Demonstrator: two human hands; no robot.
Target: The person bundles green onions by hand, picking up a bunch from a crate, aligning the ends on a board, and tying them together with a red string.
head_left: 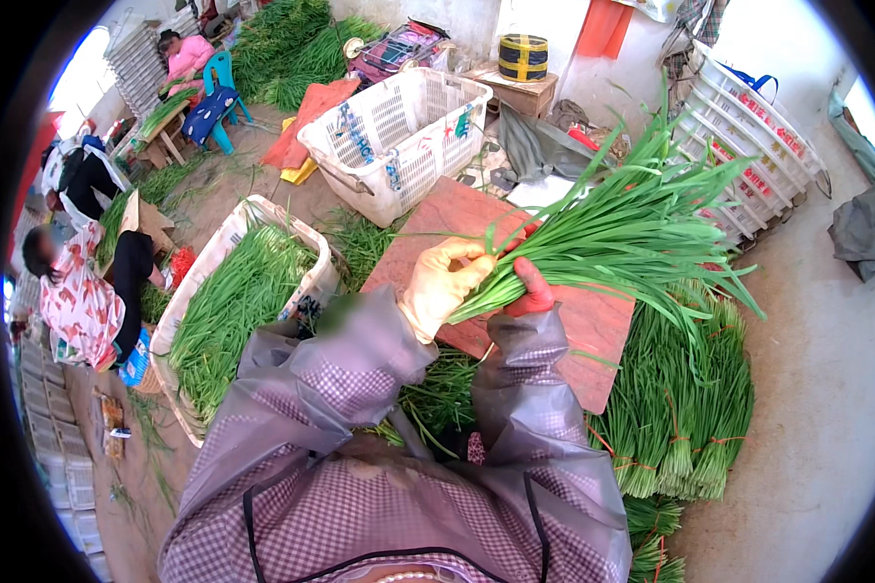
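Note:
A large bunch of long green garlic chives (622,228) is held over a reddish board (578,355) in front of me, its leaves fanning out to the right. My left hand (445,285), in a cream glove, is closed around the pale stem end, thumb and fingers pinched near the stalks. My right hand (530,290) looks red and grips the bunch from below and beside, its thumb along the stems; the other fingers are mostly hidden by leaves. Beside the board at the right stand tied chive bundles (671,418) with orange bands.
At my left, a white crate (192,291) holds loose chives. Another white crate (389,146) stands beyond the board. Stacked crates (758,146) lean by the right wall. Two people, one in a patterned top (86,291) and one in pink (190,58), sit at the left.

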